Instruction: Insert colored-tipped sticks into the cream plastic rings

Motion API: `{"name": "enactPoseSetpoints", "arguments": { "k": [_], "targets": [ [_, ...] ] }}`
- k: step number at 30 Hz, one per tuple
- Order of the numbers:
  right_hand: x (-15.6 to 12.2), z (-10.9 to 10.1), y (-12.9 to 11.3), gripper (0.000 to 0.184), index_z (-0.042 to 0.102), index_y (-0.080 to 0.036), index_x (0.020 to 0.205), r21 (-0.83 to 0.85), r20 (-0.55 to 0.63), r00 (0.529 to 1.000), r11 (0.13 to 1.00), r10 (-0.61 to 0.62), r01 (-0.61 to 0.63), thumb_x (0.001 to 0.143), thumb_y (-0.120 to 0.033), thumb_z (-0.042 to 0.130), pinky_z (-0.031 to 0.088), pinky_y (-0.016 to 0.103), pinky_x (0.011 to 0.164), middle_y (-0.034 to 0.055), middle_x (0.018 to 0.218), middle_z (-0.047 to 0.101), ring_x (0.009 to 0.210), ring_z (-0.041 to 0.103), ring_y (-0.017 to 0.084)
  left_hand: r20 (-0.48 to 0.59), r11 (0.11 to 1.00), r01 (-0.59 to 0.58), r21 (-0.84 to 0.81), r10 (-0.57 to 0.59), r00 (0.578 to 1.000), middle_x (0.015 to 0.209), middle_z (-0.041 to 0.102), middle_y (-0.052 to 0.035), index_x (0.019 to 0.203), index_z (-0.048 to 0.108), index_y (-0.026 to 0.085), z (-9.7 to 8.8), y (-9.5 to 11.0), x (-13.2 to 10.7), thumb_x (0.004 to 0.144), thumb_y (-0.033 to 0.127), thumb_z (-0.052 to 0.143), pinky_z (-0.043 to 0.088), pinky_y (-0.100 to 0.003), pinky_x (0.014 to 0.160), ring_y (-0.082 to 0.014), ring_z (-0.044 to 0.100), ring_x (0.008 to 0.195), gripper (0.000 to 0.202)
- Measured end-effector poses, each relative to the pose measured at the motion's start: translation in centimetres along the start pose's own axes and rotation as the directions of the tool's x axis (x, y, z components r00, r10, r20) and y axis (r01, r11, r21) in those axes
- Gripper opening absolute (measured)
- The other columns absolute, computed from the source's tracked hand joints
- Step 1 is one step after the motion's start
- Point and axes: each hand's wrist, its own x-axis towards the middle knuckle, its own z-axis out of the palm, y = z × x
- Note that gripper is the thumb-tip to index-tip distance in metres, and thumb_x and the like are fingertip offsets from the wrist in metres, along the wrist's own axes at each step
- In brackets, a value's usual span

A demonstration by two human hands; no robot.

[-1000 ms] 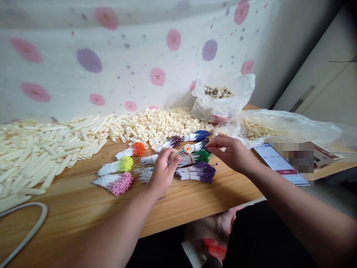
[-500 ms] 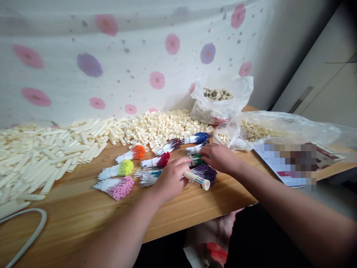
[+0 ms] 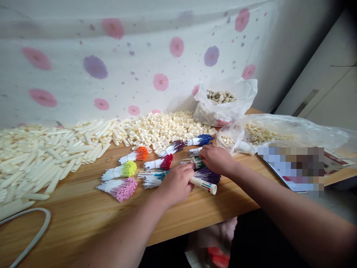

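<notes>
My left hand [image 3: 175, 184] is closed round a cream pen barrel [image 3: 205, 185], which sticks out to the right just above the wooden table [image 3: 83, 212]. My right hand [image 3: 215, 159] rests with fingers curled on the green-tipped refill bundle [image 3: 195, 162], pinching at its thin white stems. Round both hands lie more refill bundles: purple [image 3: 208, 175], red [image 3: 160, 162], teal [image 3: 152, 175], orange [image 3: 134, 154], yellow [image 3: 119, 171], pink [image 3: 118, 187] and blue [image 3: 198, 140].
A heap of cream barrels [image 3: 41, 156] fills the left of the table, with a pile of small ribbed cream pieces [image 3: 167, 128] behind the bundles. Two plastic bags of parts [image 3: 225, 102] [image 3: 267, 132] stand at the back right. A grey hoop [image 3: 30, 232] lies front left.
My left hand has lowered the barrel from above the bundles down to the table front. My right hand has dropped onto the green bundle. The view has shifted slightly.
</notes>
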Motion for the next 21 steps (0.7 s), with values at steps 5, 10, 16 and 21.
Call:
{"name": "enactPoseSetpoints", "arguments": {
  "k": [5, 10, 16, 21],
  "targets": [
    [-0.9, -0.7, 0.6, 0.019, 0.06, -0.015, 0.084, -0.051, -0.012, 1.0, 0.999, 0.006, -0.007, 0.086, -0.012, 0.041, 0.037, 0.028, 0.065, 0.0107, 0.091, 0.062, 0.086, 0.057, 0.022, -0.009, 1.0, 0.007, -0.016, -0.008, 1.0, 0.117, 0.064, -0.0109, 0.076, 0.059, 0.018, 0.2, 0.0, 0.0, 0.073, 0.006, 0.056, 0.048, -0.043, 0.096, -0.0243, 0.058, 0.113, 0.013],
    [-2.8, -2.1, 3.3, 0.017, 0.055, -0.017, 0.082, -0.024, -0.036, 0.995, 0.996, 0.088, -0.089, 0.085, -0.008, 0.041, 0.034, 0.026, 0.06, 0.0065, 0.083, 0.061, 0.073, 0.056, 0.017, -0.04, 0.996, 0.014, -0.087, -0.017, 0.999, 0.118, 0.064, -0.0117, 0.073, 0.059, 0.017, 0.2, -0.3, -0.1, 0.071, 0.006, 0.058, 0.048, -0.044, 0.095, -0.0254, 0.057, 0.114, 0.012],
    [-5.0, -3.5, 3.8, 0.018, 0.056, -0.016, 0.083, 0.18, -0.241, 0.97, 0.983, 0.002, 0.042, 0.091, -0.018, 0.041, 0.04, 0.027, 0.065, 0.0059, 0.082, 0.057, 0.072, 0.052, 0.016, -0.235, 0.91, 0.178, -0.375, -0.279, 0.931, 0.082, 0.068, -0.0039, 0.075, 0.06, 0.017, -1.5, -0.2, -0.1, 0.079, 0.02, 0.057, 0.05, -0.031, 0.069, -0.0174, 0.062, 0.077, 0.005],
    [-5.4, -4.1, 0.4, 0.018, 0.058, -0.015, 0.084, 0.33, -0.329, 0.917, 0.881, -0.228, 0.338, 0.09, -0.012, 0.042, 0.044, 0.026, 0.067, 0.0073, 0.086, 0.058, 0.077, 0.053, 0.014, -0.015, 0.627, 0.256, -0.736, -0.393, 0.92, 0.065, 0.061, 0.0007, 0.074, 0.061, 0.016, -2.4, 0.7, 0.2, 0.079, 0.035, 0.059, 0.043, -0.027, 0.061, -0.0139, 0.057, 0.062, 0.019]
  ]
}}
